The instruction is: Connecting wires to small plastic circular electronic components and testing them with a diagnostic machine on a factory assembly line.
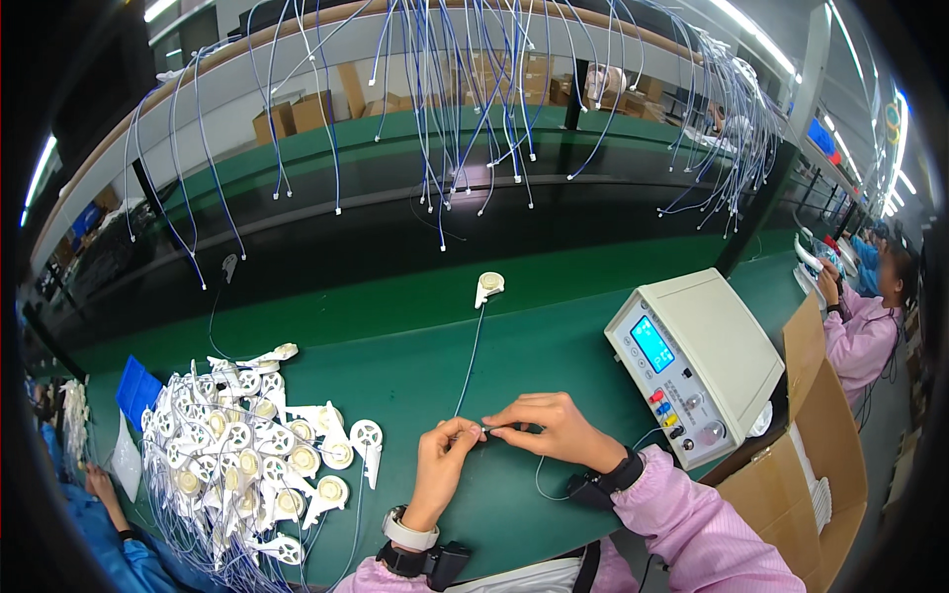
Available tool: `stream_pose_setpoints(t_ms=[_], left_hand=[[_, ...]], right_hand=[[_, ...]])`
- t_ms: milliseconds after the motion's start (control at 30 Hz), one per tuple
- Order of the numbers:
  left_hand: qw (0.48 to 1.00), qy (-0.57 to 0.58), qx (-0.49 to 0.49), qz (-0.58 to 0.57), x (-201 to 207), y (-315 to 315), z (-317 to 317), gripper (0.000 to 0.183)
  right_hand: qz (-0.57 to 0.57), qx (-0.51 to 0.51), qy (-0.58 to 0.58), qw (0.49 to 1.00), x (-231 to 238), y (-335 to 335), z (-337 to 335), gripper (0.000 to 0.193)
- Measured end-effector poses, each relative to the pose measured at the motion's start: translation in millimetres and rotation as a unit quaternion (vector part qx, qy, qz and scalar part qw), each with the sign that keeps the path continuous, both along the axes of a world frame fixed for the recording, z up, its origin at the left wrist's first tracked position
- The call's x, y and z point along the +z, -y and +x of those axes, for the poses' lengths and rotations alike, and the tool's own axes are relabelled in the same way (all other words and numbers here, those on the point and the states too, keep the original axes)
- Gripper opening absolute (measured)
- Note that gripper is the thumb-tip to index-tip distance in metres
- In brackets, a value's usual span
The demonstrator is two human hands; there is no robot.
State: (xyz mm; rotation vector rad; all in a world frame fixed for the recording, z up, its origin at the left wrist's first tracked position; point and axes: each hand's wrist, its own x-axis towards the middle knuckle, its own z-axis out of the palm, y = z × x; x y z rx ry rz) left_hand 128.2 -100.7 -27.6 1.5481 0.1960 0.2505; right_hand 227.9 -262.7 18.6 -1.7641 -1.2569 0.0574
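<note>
My left hand (445, 463) is closed in a pinch on the lower end of a thin blue-grey cable (474, 348). This cable runs up the green table to a white plastic part with a cream round disc (489, 286). Close against those fingertips, my right hand (552, 427) is also pinching. A thin lead (540, 482) loops below it, passes by the wrist and seems to reach the beige test instrument (692, 356) with a lit blue screen. The small piece between both sets of fingertips is mostly hidden.
A heap of similar white parts with cables (247, 445) lies at left, beside a blue bin (138, 388). Many white-tipped cables (445, 128) hang from an overhead rail. An open cardboard box (806, 474) stands at right. Co-workers sit at both sides, one in a pink sleeve (858, 341).
</note>
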Motion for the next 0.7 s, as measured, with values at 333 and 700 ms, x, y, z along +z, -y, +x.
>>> stream_pose_setpoints(t_ms=[333,700], left_hand=[[0.993,-0.031,-0.058,-0.1,10,6,-3,0.018],[0.984,0.071,-0.021,0.164,6,11,-3,0.024]], right_hand=[[-0.038,0.017,0.022,0.999,-1,7,-2,0.014],[0.009,0.039,-0.034,0.999,15,11,-19,0.013]])
